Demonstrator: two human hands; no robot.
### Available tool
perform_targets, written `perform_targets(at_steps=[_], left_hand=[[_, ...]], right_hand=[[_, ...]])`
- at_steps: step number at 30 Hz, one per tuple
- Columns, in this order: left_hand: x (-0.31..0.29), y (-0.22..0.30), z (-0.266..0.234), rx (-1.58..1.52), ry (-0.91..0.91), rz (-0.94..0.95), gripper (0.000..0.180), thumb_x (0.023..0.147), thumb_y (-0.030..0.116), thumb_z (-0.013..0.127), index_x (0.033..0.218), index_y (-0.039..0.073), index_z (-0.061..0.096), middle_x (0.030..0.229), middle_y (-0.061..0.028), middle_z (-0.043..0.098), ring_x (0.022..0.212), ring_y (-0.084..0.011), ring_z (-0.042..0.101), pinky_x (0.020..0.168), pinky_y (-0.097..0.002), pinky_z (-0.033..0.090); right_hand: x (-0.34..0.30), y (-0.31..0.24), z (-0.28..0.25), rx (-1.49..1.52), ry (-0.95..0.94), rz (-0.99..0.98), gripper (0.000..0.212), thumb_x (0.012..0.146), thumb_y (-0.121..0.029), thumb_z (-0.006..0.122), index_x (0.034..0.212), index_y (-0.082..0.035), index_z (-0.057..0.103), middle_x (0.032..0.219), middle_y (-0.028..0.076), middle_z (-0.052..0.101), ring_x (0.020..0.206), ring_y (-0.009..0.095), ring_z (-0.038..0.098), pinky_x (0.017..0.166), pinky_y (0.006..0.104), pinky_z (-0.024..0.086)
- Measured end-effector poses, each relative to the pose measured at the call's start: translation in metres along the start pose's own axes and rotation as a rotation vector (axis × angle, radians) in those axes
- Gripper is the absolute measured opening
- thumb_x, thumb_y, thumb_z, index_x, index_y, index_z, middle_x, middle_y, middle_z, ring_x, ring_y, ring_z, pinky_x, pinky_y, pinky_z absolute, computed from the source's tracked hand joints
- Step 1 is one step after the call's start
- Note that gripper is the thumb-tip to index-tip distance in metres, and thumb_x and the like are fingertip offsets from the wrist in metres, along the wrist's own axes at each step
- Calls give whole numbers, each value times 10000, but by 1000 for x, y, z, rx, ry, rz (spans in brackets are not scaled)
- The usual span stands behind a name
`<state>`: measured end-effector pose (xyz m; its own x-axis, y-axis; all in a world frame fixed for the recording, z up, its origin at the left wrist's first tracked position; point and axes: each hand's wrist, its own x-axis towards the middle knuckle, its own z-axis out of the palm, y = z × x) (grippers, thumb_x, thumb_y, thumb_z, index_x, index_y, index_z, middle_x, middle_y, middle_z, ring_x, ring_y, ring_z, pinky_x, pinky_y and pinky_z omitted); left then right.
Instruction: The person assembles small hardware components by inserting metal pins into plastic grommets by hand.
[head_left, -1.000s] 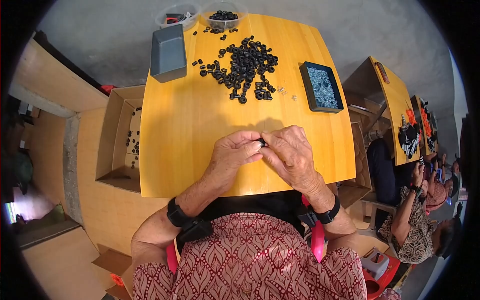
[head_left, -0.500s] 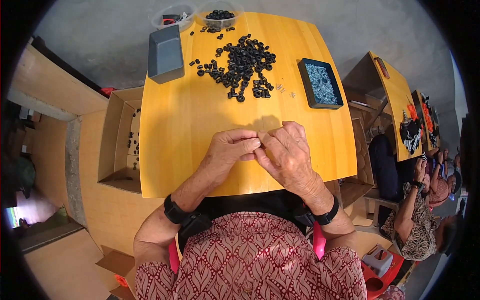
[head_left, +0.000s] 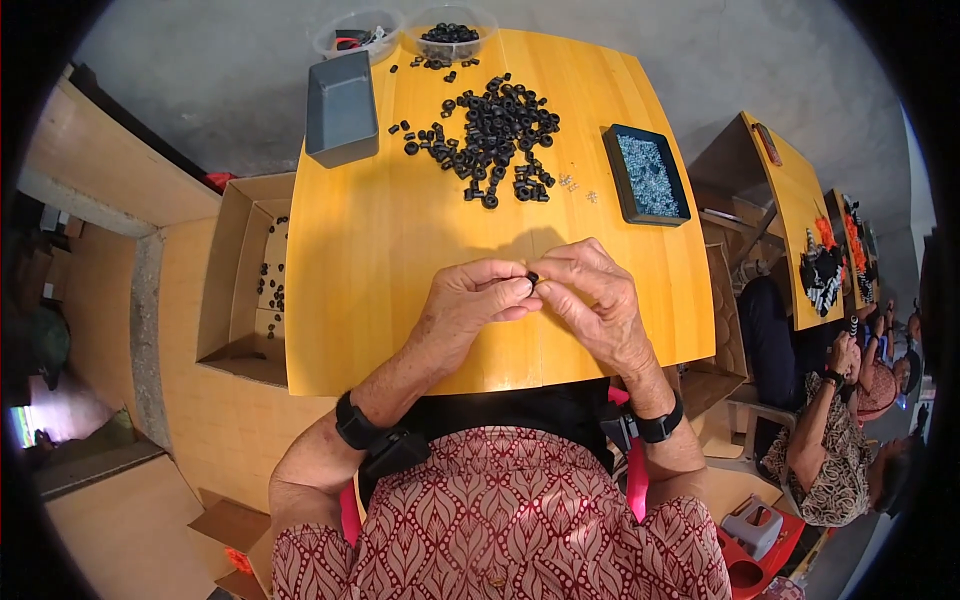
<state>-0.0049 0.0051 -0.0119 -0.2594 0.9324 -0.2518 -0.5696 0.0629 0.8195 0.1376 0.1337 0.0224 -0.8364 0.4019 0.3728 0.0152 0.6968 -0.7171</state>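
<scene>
Left hand: your left hand (head_left: 478, 300) is curled almost shut, thumb and forefinger pinching a small black ring (head_left: 532, 278) from its left side, above the near half of the yellow worktop (head_left: 400, 260).
Right hand: your right hand (head_left: 592, 292) meets it fingertip to fingertip, closed on the same ring from the right; whether it also holds a second small part is hidden by the fingers.
Ring in hand: it sits between both sets of fingertips, clear of the wood, roughly midway between the left and right edges.
Grip advice: keep the pinch on the ring's rim so its hole stays free, and hold both wrists low over the worktop so a dropped piece lands near.
Supply heap: the loose black rings (head_left: 495, 135) lie spread over the far middle; reach there with one hand only.
Small hardware: the dark tray of pale metal bits (head_left: 647, 176) stands by the far right edge, with a few strays (head_left: 575, 185) just beside it.
Grey bin: the grey box (head_left: 342, 108) sits at the far left corner.
Clear tubs: two round clear tubs (head_left: 400, 30) stand at the far edge.
Cardboard box: an open box (head_left: 245, 280) with a few black pieces stands beside the left edge.
</scene>
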Motion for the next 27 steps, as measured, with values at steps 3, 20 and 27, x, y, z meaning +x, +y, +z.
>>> perform_targets(at_steps=[3, 20, 27], left_hand=[[0, 2, 1, 43, 13, -6, 247, 948, 140, 630, 1133, -23, 649, 1053, -96, 688, 936, -168, 686, 850, -274, 549], [-1, -14, 6, 179, 73, 157, 219, 931, 57, 620, 1119, -45, 663, 971, -74, 698, 880, -113, 645, 807, -245, 538], [-3, -16, 7, 34, 85, 36, 244, 927, 75, 637, 1148, -27, 655, 1024, -70, 686, 915, -109, 636, 818, -238, 529]], right_hand=[[1, 3, 1, 43, -5, 29, 165, 808, -26, 721, 973, -37, 715, 905, 91, 665, 856, 253, 610, 753, 339, 512], [-16, -10, 23, -335, 257, -86, 172, 723, 9, 741, 879, -19, 677, 776, 79, 611, 697, 259, 556, 644, 356, 467], [-28, -7, 28, -356, 256, -100, 315, 698, -15, 778, 993, -18, 668, 845, 86, 619, 793, 267, 587, 765, 379, 460]])
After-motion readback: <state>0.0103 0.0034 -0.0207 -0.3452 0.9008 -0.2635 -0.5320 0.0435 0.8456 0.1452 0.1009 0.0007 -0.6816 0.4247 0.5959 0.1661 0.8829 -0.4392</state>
